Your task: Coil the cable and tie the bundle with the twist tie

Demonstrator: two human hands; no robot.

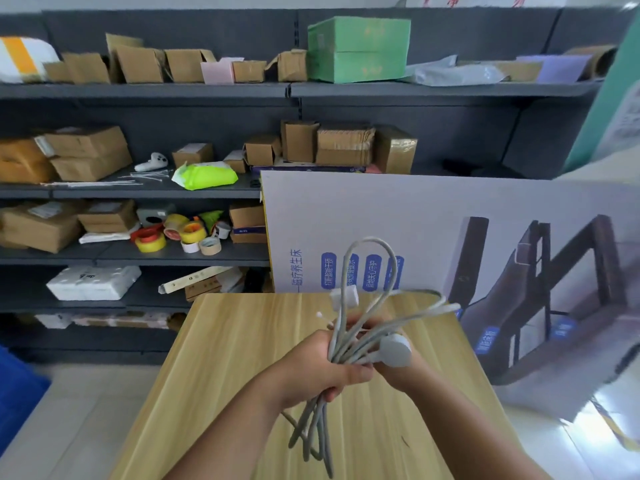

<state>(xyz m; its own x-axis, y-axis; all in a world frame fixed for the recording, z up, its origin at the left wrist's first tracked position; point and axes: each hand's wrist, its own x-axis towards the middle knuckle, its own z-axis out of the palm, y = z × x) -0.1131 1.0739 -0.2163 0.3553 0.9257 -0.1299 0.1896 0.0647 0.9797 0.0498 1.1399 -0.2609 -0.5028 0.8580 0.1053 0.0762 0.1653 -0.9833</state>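
Observation:
A grey cable (369, 271) is gathered into long loops above the wooden table (221, 358). My left hand (311, 365) is clenched around the middle of the bundle. Loops stick up past the fist and more hang below it. My right hand (398, 370) sits just behind the bundle, fingers against it, mostly hidden by the cable and a round white plug (394, 349). A white block-shaped end (344, 296) stands near the top of the loops. A thin white tip (320, 315), possibly the twist tie, pokes out left of the bundle.
A large printed cardboard sheet (450, 237) leans behind the table on the right. Dark shelves (138, 91) at the back hold cartons, tape rolls (173, 235) and a green box (358, 48). A blue bin (17, 393) stands on the floor at left.

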